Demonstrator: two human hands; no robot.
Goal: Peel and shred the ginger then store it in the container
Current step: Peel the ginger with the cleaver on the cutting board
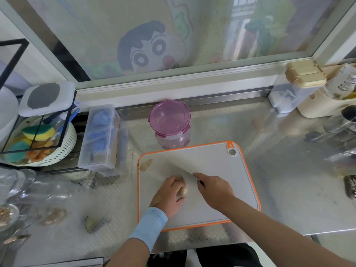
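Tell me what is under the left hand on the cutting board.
The left hand presses down on a piece of ginger lying on the cutting board; only its right edge shows beside the knife. The rest of the piece is covered by the fingers.

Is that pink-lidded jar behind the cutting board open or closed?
Closed: the pink lid sits flat on the jar, side clips down.

No legible text, bottle (344, 81) print (blurred)

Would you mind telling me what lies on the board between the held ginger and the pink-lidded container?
In the head view, only the knife blade crosses bare cutting board between the ginger and container.
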